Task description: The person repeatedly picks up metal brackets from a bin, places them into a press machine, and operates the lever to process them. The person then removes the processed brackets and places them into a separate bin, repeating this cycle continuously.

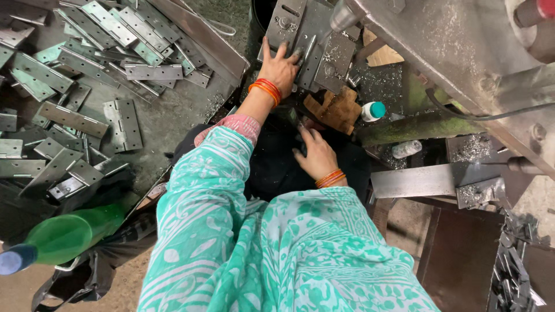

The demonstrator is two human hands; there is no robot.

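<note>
Grimy workshop surroundings frame a metal machine bed (324, 40) strewn with shavings, with a tray (191, 104) heaped with grey steel hinges (122, 123) to the left of it. On that bed lies a flat hinge plate (315, 55), and the left hand (280, 68) rests on it, fingers (289, 51) spread almost flat and pressing down rather than clasping. Below the bed, the right hand (318, 156) hovers loosely curled over a dark gap, holding nothing I can make out. A green bottle (58, 237) lies far to the lower left of the bed. Judging from this, the spread fingers sit close to the tooling, so a slip on the shavings could pinch or cut them; the loose sleeve (225, 144) might also snag.
</note>
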